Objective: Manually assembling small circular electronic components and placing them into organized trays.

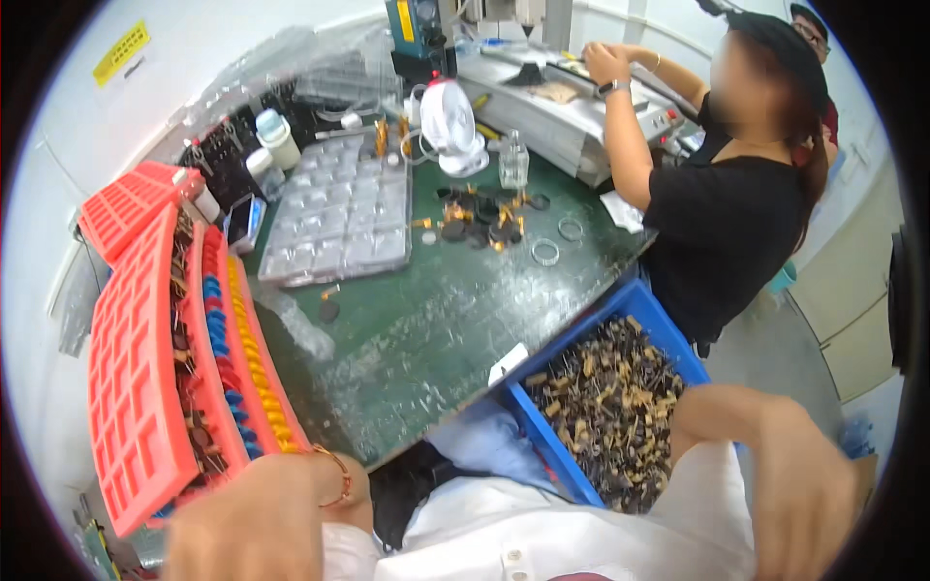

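My left hand [247,518] is at the lower left, blurred, beside the near end of a stack of pink-red slotted trays [136,378]. A copper-coloured bracelet circles that wrist. At the lower right hangs my right hand [809,484], bent downward and also smeared, just right of a blue bin [542,421]. Many small dark and tan parts [615,397] fill the bin. I cannot make out anything held in either hand. Between the trays show rows of blue and red pieces [221,339] and yellow pieces [254,349].
The green table [436,329] carries a clear compartment tray [339,208], a pile of black round parts with orange tails [484,215], a white fan [450,126], a glass bottle [514,160] and two clear rings [545,253]. A co-worker [727,213] works at a machine [552,116].
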The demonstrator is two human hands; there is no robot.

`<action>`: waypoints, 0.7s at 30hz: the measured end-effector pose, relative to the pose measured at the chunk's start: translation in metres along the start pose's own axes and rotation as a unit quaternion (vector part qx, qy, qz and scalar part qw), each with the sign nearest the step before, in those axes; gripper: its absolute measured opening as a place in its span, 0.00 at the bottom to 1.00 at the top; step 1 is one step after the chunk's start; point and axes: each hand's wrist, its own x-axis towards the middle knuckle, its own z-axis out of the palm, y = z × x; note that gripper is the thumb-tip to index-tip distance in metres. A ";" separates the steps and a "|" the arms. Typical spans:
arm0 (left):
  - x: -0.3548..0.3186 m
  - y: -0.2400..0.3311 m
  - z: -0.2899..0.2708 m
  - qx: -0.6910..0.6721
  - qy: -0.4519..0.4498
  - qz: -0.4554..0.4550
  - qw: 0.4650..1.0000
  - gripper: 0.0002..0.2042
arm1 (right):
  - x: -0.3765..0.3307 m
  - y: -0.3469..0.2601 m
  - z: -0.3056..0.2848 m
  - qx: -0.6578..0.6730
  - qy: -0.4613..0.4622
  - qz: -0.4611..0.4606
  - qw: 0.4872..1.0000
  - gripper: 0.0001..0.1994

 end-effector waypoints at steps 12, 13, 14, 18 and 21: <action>-0.233 -0.066 -0.089 0.040 0.611 -0.373 0.698 0.20 | -0.288 0.132 -0.068 -0.618 0.216 0.696 0.293 0.36; -0.244 -0.065 -0.094 0.020 0.624 -0.358 0.694 0.19 | -0.289 0.134 -0.069 -0.600 0.212 0.704 0.316 0.37; -0.250 -0.065 -0.097 0.018 0.626 -0.354 0.694 0.19 | -0.287 0.134 -0.071 -0.597 0.208 0.707 0.318 0.37; -0.265 -0.066 -0.105 0.031 0.689 -0.305 0.657 0.19 | -0.265 0.131 -0.072 -0.587 0.231 0.724 0.279 0.37; -0.268 -0.061 -0.105 0.013 0.756 -0.295 0.584 0.30 | -0.228 0.146 -0.069 -0.481 0.406 0.642 0.438 0.37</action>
